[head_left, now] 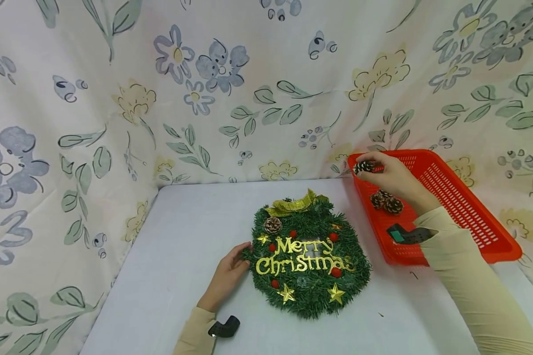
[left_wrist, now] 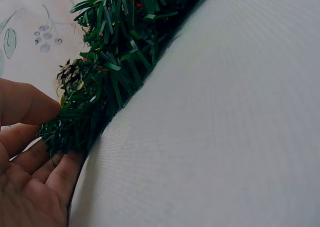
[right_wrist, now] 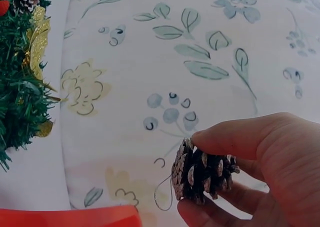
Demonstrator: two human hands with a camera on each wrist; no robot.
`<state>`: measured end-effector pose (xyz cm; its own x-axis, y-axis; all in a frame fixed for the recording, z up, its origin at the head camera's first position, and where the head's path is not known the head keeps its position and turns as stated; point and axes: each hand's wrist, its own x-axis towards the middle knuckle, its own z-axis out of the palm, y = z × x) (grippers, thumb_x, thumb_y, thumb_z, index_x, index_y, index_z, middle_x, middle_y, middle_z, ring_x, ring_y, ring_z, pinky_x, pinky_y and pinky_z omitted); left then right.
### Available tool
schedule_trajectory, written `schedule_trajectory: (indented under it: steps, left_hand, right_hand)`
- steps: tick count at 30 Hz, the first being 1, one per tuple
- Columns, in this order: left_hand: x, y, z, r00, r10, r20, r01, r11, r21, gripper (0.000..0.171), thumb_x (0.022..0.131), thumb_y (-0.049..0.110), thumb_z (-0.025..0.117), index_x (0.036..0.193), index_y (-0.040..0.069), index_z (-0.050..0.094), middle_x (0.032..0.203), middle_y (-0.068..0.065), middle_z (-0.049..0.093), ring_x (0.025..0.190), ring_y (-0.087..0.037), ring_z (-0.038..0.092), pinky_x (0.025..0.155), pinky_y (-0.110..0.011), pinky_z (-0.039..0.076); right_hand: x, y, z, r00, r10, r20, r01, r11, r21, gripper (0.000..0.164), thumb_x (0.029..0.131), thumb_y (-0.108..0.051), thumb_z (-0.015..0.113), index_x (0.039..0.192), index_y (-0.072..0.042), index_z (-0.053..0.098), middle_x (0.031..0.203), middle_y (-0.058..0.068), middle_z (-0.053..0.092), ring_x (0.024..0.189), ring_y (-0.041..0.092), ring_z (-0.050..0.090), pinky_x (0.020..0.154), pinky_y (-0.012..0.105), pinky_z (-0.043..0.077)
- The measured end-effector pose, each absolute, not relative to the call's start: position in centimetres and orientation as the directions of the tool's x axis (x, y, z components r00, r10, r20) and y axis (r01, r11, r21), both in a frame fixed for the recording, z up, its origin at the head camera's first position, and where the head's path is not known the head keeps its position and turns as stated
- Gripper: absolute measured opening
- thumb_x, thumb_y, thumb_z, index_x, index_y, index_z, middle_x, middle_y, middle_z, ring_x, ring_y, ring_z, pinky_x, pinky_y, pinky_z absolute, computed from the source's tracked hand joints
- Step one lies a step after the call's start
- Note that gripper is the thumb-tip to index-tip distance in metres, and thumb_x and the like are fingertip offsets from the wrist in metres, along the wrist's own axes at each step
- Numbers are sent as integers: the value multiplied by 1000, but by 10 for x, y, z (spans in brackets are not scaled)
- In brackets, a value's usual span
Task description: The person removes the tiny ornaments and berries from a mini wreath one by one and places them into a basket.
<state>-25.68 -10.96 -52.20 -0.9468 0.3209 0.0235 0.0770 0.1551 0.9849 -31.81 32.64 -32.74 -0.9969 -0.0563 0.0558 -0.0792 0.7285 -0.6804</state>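
A green Christmas wreath lies on the table, with gold "Merry Christmas" lettering, gold stars, red balls, a gold bow and one pine cone fixed to it. My left hand holds its left edge; in the left wrist view the thumb is over the green tinsel and the fingers are under it. Above the near-left rim of a red basket, my right hand pinches a loose pine cone between thumb and fingers. A thin wire loop hangs from this cone.
Several more pine cones lie inside the basket, at its left side. A floral curtain hangs behind the white table. Tiny dark scraps lie on the table right of the wreath.
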Motion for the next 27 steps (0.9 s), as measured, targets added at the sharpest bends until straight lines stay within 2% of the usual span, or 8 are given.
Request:
schedule_trajectory:
  steps: [6,13,20,27]
  left_hand:
    - [-255,-109,-520,-947,322,20,73,154,985,50,98,-5,54,148,2,49,144,-21,56,138,-40,51,97,-11,50]
    - [-256,-109,-521,-946,322,21,73,151,986,51,99,-6,53,148,2,48,144,-21,56,137,-40,51,96,-12,51]
    - [-256,-109,-522,-946,322,22,75,151,986,51,99,-6,53,148,2,48,144,-21,56,138,-40,51,96,-12,51]
    - [-256,-109,-522,-948,318,15,71,164,984,50,99,-5,54,148,3,49,144,-19,57,137,-39,52,96,-12,51]
  right_hand:
    - [-317,333,-329,-998,-39,46,-59,732,-678,49,99,-37,64,142,-16,53,161,16,36,139,42,39,102,66,43]
    - [-319,341,-331,-999,-11,32,-30,733,-680,52,99,-39,64,143,-15,52,153,19,43,137,43,40,102,66,43]
    - [-320,353,-334,-1000,7,26,-13,741,-672,54,99,-42,63,144,-15,51,153,21,43,138,44,39,100,67,42]
    - [-321,362,-339,-1000,20,21,0,723,-691,56,99,-42,64,143,-12,50,152,22,44,138,46,40,105,69,39]
